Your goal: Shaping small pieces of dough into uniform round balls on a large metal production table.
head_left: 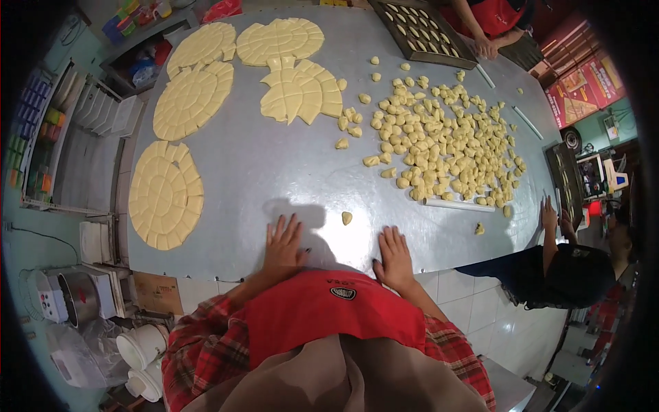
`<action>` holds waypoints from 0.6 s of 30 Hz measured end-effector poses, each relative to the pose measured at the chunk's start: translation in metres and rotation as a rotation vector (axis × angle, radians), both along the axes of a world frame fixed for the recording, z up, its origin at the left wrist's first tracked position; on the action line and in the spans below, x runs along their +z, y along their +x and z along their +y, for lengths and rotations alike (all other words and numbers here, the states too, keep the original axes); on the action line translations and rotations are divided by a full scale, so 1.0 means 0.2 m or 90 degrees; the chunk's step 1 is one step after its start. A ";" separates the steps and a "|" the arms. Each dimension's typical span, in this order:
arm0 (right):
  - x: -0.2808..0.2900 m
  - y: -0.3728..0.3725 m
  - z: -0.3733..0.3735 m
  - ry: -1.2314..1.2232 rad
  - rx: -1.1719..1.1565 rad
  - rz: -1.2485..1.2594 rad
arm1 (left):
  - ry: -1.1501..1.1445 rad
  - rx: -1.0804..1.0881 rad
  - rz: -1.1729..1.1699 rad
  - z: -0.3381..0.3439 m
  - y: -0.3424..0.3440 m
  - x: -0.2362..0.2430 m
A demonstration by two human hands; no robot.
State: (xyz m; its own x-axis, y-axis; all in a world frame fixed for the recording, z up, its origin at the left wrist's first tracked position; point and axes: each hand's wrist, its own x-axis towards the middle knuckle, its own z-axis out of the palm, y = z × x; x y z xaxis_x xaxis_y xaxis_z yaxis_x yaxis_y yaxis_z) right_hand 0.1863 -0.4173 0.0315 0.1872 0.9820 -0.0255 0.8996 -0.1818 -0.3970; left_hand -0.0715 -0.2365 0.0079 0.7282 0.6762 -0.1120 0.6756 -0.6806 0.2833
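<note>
My left hand (283, 244) and my right hand (394, 253) lie on the steel table (254, 172) near its front edge, fingers spread and holding nothing. Between them, slightly farther off, sits one small dough piece (347, 218). To the left are pale yellow dough rounds cut into segments (165, 196), with more behind (278, 41), one partly broken up (298, 93). A large spread of small dough lumps (446, 141) covers the right part of the table, with a white rod (456, 204) along its near side.
Dark trays with shaped pieces stand at the back (419, 31) and right (567, 175). A co-worker's hands (486, 47) rest by the back tray; another person (576, 275) works at the right edge. More white rods (528, 123) lie rightward. A mixer (79, 295) and buckets (141, 347) stand left.
</note>
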 end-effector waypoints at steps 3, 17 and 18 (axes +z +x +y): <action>-0.04 0.12 0.36 0.081 0.037 -0.026 | 0.008 -0.116 -0.202 0.29 0.25 -0.01; 0.08 -0.16 0.43 0.230 0.027 0.249 | -0.722 0.154 -0.802 0.07 0.32 -0.01; 0.14 -0.18 0.55 0.223 0.075 0.258 | -0.723 0.150 -0.803 0.08 0.42 0.04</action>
